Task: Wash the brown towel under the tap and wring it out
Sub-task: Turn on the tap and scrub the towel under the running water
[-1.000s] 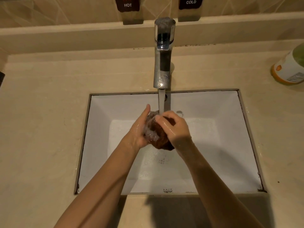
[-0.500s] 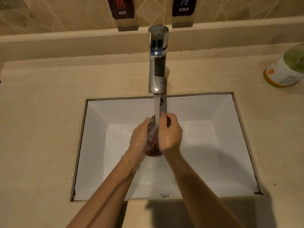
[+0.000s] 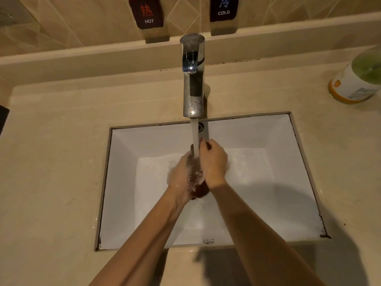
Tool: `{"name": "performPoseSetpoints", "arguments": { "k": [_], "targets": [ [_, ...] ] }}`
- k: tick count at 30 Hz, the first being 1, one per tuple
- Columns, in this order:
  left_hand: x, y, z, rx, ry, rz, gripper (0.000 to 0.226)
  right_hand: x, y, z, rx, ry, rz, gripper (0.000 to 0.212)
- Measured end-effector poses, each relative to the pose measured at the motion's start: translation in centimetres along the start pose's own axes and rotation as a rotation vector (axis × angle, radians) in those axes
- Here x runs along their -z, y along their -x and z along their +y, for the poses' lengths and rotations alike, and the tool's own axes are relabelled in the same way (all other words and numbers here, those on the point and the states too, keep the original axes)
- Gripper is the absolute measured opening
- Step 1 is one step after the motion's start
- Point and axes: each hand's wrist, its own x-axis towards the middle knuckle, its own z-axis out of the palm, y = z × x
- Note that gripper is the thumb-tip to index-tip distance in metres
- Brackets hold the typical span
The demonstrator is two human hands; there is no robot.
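You have the bunched, soaked brown cloth towel [image 3: 197, 183] pressed between your closed left hand [image 3: 181, 176] and right hand [image 3: 212, 163] under the chrome tap [image 3: 192, 79] mid-basin in the white rectangular sink [image 3: 284, 182], so rinsing is underway and wringing remains.

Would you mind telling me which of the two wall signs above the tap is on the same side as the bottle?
The COLD sign, with blue lettering, is on the right, the bottle's side. The HOT sign, lettered in red, is left of the tap.
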Motion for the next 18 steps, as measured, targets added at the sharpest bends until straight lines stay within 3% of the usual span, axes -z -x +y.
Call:
{"name": "performPoseSetpoints", "arguments": {
  "k": [3, 7, 9, 11, 13, 14, 18],
  "targets": [
    [0.8, 0.4, 0.1, -0.020, -0.061, 0.017, 0.027, 0.0, 0.0, 0.7, 0.009, -0.104, -0.084, 0.024],
    [1.6, 0.5, 1.0, -0.038, -0.075, 0.043, 0.034, 1.2, 0.2, 1.4, -0.018, -0.047, -0.276, 0.041],
    [1.8, 0.1, 1.3, -0.059, -0.084, 0.051, 0.035, 1.8, 1.0, 1.4, -0.009, -0.133, -0.390, 0.043],
    [1.9, -0.1, 1.8, -0.043, -0.101, 0.042, 0.050, 1.9, 2.0, 1.3, 0.003, -0.214, -0.485, 0.044],
    [1.9, -0.4, 2.0, 0.003, -0.108, -0.004, 0.073, 1.4, 2.8, 1.2, 0.035, -0.200, -0.419, 0.036],
    [1.7, -0.3, 2.0, -0.005, -0.099, -0.023, 0.074, 1.2, 2.9, 1.0, 0.040, -0.175, -0.333, 0.030],
    [0.8, -0.1, 2.3, 0.030, 0.007, -0.062, 0.044, 1.7, 1.1, 0.0, -0.068, -0.276, -0.197, 0.020]
  ]
}}
